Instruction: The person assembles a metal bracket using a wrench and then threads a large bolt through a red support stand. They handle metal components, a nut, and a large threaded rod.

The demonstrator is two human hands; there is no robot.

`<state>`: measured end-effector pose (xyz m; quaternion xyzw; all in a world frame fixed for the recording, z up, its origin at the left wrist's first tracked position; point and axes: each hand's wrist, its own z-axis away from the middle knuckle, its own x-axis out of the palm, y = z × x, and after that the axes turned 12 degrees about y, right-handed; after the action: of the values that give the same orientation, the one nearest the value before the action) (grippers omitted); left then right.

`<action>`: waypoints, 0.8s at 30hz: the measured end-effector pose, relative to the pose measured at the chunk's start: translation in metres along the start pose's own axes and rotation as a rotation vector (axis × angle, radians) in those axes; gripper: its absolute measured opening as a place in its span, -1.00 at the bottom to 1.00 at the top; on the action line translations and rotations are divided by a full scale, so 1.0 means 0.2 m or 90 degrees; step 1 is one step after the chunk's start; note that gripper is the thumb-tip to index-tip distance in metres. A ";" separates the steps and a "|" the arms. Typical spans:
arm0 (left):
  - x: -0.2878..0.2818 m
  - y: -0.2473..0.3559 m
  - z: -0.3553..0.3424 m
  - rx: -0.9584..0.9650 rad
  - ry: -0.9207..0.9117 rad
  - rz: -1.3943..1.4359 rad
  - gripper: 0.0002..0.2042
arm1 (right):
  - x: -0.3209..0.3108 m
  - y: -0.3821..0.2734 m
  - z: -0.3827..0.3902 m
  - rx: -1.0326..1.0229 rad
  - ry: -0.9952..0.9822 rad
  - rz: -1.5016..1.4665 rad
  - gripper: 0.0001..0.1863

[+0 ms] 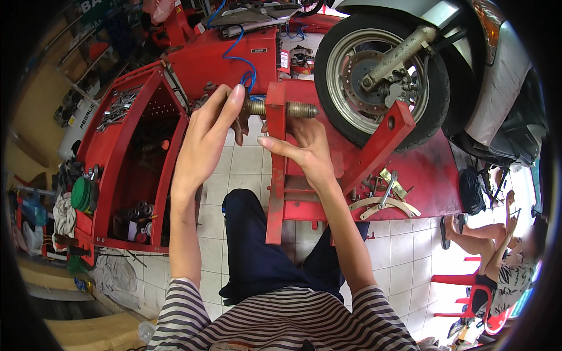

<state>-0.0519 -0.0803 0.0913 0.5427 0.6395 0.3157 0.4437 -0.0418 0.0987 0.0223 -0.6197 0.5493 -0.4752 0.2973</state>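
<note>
Illumination is bright overall and strongest at right, where the tiled floor point(404, 260) washes toward white. The red cabinet's point(102, 149) interior falls into deep shadow. The central threaded rod point(300, 110) renders clearly; fisheye curvature bends peripheral edges, and black vignetting fills the corners.

From where I stand, this is a cluttered workshop with a floor of pale square tiles point(234, 210), their dark joints forming a grid. At the left, a tan wall point(29, 120) stands behind crowded shelves point(76, 67), with a dark green sign point(96, 17) up in the corner. In front of the shelves is an open-fronted red metal cabinet point(105, 169) with a shallow top tray. Farther back is a large, low red casing point(234, 64). A red plastic chair point(468, 279) stands at the lower right, where bright light whitens the tiles.
</note>
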 end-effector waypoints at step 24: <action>-0.12 -0.11 -0.06 0.379 -0.057 0.204 -0.61 | 0.00 0.00 0.01 -0.003 0.017 0.014 -0.37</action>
<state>-0.0728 -0.1067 0.0814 0.7552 0.5904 0.1565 0.2380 -0.0393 0.0978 0.0210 -0.6078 0.5615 -0.4786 0.2936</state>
